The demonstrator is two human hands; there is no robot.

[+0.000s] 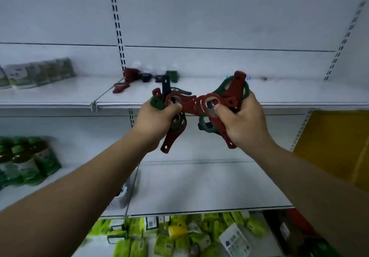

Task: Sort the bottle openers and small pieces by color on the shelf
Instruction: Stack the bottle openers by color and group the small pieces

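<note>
Head view: the left hand (pixel 157 116) clutches a mixed fan of flat red, green and black plastic bottle openers (pixel 169 136); the right hand (pixel 239 120) grips a second red-and-green bunch (pixel 237 84), touching the first, in front of the white metal shelf (pixel 279 94); far back on it lie a red pile (pixel 129 74), small black pieces (pixel 146 76) and a green stack (pixel 172 76); best slide off one colour at a time, keeping the rest pinched.

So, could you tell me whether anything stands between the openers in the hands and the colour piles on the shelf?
Nothing visible does. The left hand and right hand hold the mixed bottle openers before the shelf; bare board leads to the red pile and green pile at the back.
</note>
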